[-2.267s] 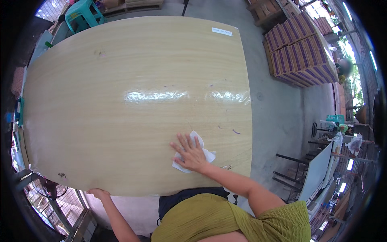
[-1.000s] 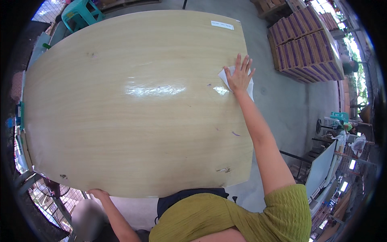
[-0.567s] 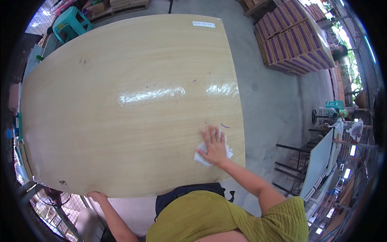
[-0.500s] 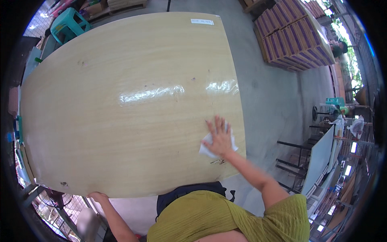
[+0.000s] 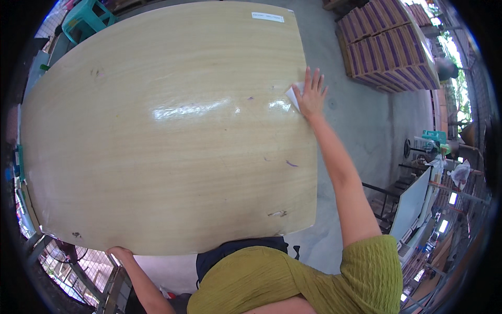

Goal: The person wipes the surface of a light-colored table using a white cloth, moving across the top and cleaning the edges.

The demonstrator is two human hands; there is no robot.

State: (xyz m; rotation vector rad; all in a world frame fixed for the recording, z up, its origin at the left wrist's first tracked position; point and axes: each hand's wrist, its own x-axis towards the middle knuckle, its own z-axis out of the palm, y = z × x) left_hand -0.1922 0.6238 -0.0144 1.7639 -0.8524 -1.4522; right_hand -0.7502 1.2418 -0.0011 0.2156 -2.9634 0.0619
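A large pale wood-grain tabletop [image 5: 172,167] with a glossy surface spreads out in front of me. Close to its right edge, my right hand [image 5: 312,99] lies flat with fingers spread, pressing on a folded white cloth [image 5: 294,97]. Part of the cloth is hidden under the palm. My left hand [image 5: 121,253] is curled over the near edge at the left, its fingertips partly out of sight. Purple streaks [image 5: 292,164] and a dark scuff [image 5: 277,213] mark the surface on the right. A white label [image 5: 267,17] sticks near the far right corner.
Stacked brown cartons with purple stripes [image 5: 389,49] stand beyond the grey floor at the far right. A teal stool [image 5: 88,21] is at the far left. Metal frames and a pale panel [image 5: 410,201] stand to the right. Dark fabric [image 5: 235,251] lies between me and the tabletop.
My right hand has slid the cloth away from me along the right edge, and the arm is now stretched out. A purple streak now shows near where it was. My left hand stays at the edge.
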